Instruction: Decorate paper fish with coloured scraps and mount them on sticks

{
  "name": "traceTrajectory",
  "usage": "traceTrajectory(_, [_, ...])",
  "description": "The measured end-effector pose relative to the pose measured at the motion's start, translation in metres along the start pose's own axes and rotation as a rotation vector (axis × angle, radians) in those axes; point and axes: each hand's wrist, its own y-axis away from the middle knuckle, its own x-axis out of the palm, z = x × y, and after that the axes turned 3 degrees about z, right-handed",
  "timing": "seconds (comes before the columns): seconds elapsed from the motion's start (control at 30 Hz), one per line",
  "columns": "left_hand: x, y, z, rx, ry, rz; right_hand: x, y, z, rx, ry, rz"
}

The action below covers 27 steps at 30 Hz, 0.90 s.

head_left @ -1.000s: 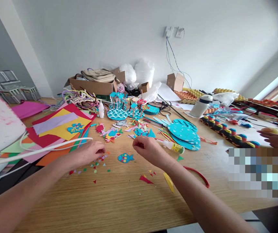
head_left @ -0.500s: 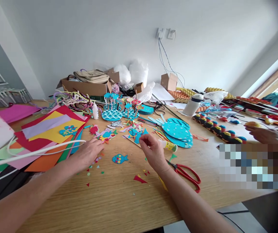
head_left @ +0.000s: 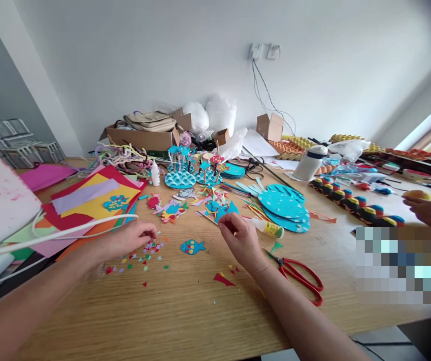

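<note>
Wooden table (head_left: 177, 321), with a blue paper fish (head_left: 192, 246), dotted red and yellow, inward from its front edge. Left hand (head_left: 136, 235), flatter earlier, now curls, fingertip closure indiscernible; right hand (head_left: 241, 241) has thumb and forefinger together.

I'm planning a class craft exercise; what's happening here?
A person's left hand is at small coloured paper bits. The right hand is curled; whether it holds anything is unclear. A blue paper fish with dots lies on the table between the hands, with red-handled scissors farther right.
</note>
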Motion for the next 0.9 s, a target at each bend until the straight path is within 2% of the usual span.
traceTrajectory(0.13, [-0.012,0.018,-0.004,-0.003,-0.069,0.033,-0.001,0.000,-0.002,0.004,-0.004,0.007])
traceTrajectory(0.27, [-0.021,0.032,-0.004,-0.077,-0.175,0.062,0.000,0.001,-0.002,0.000,0.004,0.027])
traceTrajectory(0.47, [-0.027,0.051,-0.001,-0.153,-0.051,0.176,0.001,0.001,-0.001,-0.009,0.036,0.042])
traceTrajectory(0.67, [-0.021,0.056,0.014,-0.049,-0.181,0.058,0.003,0.001,-0.006,-0.031,0.033,0.042])
traceTrajectory(0.9, [-0.013,0.055,0.023,-0.039,-0.361,-0.018,0.005,0.002,-0.007,-0.037,0.031,0.042])
